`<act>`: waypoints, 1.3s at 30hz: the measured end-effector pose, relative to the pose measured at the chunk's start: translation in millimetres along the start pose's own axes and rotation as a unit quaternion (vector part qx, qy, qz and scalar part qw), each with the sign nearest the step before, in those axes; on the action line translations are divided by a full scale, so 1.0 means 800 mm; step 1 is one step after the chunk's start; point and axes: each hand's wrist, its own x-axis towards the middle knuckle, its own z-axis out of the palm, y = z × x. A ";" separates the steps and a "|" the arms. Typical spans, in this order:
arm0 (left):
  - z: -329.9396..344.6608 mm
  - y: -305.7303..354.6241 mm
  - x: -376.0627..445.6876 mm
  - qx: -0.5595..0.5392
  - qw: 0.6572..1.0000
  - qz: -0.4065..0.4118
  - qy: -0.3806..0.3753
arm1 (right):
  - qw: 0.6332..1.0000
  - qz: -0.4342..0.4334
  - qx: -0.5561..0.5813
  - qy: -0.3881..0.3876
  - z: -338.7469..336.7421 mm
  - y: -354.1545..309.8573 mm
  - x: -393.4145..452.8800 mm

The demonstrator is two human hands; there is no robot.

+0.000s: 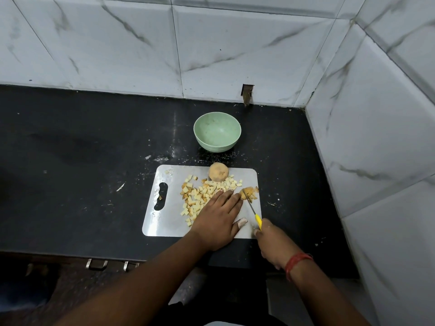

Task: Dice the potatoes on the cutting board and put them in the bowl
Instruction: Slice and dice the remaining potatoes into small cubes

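A steel cutting board [164, 222] lies on the black counter. Several pale potato dice [200, 196] are scattered over its middle, and a whole unpeeled potato [218, 171] sits at its far edge. My left hand [217, 216] lies flat with straight fingers, its fingertips pressing a partly cut potato piece [248, 192] near the board's right edge. My right hand [274, 245] grips a yellow-handled knife [254, 212], whose blade is in that piece. A pale green bowl [217, 132] stands empty beyond the board.
White marble-look tiled walls [376, 137] close the counter at the back and right. The black counter [82, 172] extends to the left. Metal drawer handles [96, 264] show below its front edge.
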 end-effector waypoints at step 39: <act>-0.006 0.003 0.003 -0.003 0.999 -0.016 -0.028 | 0.998 -0.042 -0.027 -0.048 -0.024 -0.012 -0.005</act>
